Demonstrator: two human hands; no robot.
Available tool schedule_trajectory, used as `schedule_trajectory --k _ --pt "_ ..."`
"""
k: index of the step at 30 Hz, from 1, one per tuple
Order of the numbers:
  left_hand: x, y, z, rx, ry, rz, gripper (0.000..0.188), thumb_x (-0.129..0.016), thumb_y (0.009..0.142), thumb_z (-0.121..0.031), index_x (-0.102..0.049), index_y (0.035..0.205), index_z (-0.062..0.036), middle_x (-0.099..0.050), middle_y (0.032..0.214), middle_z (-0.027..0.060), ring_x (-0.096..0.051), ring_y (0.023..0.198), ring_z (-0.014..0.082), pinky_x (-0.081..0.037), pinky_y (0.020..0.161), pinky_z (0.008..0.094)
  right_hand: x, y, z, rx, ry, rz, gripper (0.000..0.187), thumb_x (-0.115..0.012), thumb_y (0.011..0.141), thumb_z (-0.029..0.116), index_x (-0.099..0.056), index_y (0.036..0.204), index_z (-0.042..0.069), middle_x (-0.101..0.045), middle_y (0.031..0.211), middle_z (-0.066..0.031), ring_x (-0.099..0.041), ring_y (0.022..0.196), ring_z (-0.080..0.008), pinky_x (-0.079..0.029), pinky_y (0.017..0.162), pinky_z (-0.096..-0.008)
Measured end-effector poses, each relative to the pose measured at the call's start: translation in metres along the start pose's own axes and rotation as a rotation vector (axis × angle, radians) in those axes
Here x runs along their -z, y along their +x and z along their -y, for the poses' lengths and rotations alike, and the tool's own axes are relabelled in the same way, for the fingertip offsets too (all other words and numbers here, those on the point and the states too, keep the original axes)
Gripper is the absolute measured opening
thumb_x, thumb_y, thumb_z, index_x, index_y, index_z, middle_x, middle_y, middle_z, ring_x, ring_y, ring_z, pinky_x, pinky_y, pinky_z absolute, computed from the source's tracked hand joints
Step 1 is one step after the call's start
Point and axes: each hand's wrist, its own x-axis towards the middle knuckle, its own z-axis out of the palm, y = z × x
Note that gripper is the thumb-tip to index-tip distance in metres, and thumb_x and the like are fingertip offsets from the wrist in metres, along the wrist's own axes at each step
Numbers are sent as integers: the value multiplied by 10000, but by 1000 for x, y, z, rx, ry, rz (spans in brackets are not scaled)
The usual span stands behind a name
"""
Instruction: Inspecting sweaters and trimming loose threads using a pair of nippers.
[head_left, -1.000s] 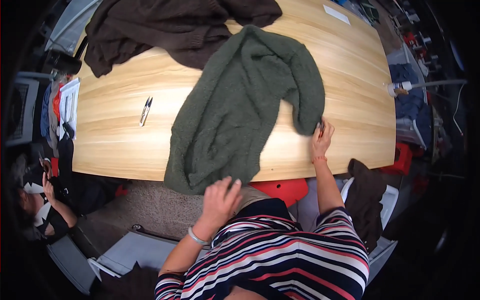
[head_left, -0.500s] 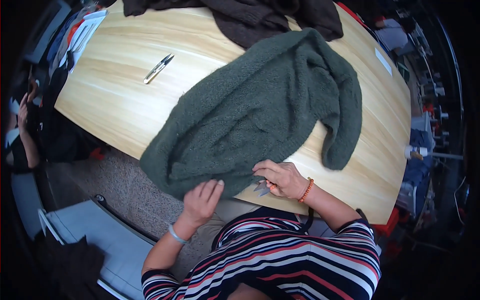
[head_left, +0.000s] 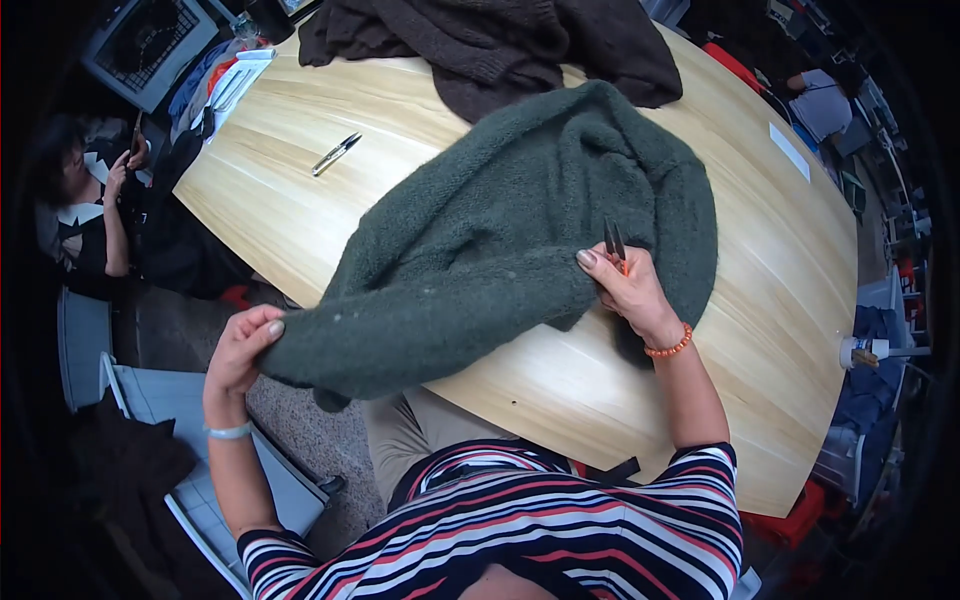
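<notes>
A dark green knitted sweater (head_left: 520,200) lies bunched over the near part of the table, one edge stretched between my hands. My left hand (head_left: 240,345) pinches its left end, beyond the table's near edge. At the other end of that stretch, my right hand (head_left: 635,290) grips the knit between thumb and fingers. Thread snips (head_left: 613,238) with dark blades and a bit of orange are also in my right hand, their tips pointing away from me over the sweater. A few pale specks show on the stretched knit near my left hand.
The wooden table (head_left: 770,330) carries a second pair of snips (head_left: 337,154) and a dark brown knitted garment (head_left: 500,45) at the far side. A white paper strip (head_left: 790,152) lies on the right. A grey cart (head_left: 210,440) stands lower left; a person (head_left: 100,200) sits left.
My hands have moved apart, left hand leftward, right hand right and away from me. The sweater's near edge is now lifted and drawn out between them.
</notes>
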Motion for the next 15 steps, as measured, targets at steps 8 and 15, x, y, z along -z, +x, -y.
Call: schedule_trajectory --k 8,15 --pt "-9 49 44 -2 179 -48 108 -602 921 -123 -631 900 -22 -590 762 -64 -508 688 7 -412 640 167 9 8 -35 79 -300 -53 386 -661 891 340 -572 691 23 -432 557 53 -353 529 -54 -310 479 -260" --pt "-68 40 25 -469 1248 -499 148 -623 803 -9 -604 950 -15 -601 911 146 -580 833 284 -460 749 362 3 16 -32 136 -649 0 413 -669 872 315 -534 700 -36 -439 540 -84 -379 538 -129 -368 532 -334"
